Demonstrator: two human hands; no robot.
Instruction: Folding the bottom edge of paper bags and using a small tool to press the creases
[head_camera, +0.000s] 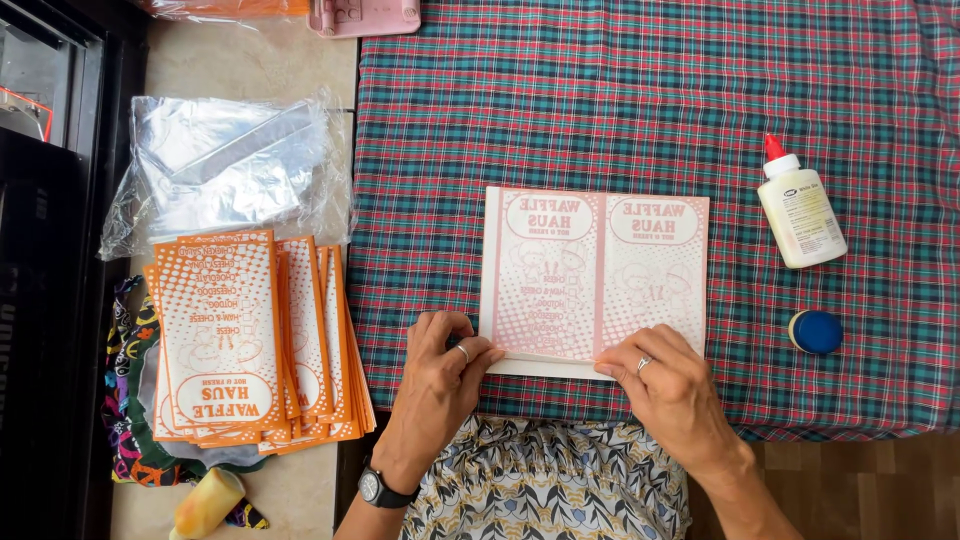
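A flat printed paper sheet (595, 270), white with faded orange-pink dotted panels, lies on the plaid tablecloth (620, 90). My left hand (440, 375) pinches its near left corner, fingers curled at the bottom edge. My right hand (665, 375) presses down on the near right edge of the same sheet with its fingertips. A wristwatch sits on my left wrist.
A fanned stack of orange printed paper bags (245, 335) lies at the left on a beige surface, clear plastic wrap (225, 170) behind it. A white glue bottle (798, 205) with red tip and a blue cap (815, 331) lie at the right. A pink object (365, 15) is at the top.
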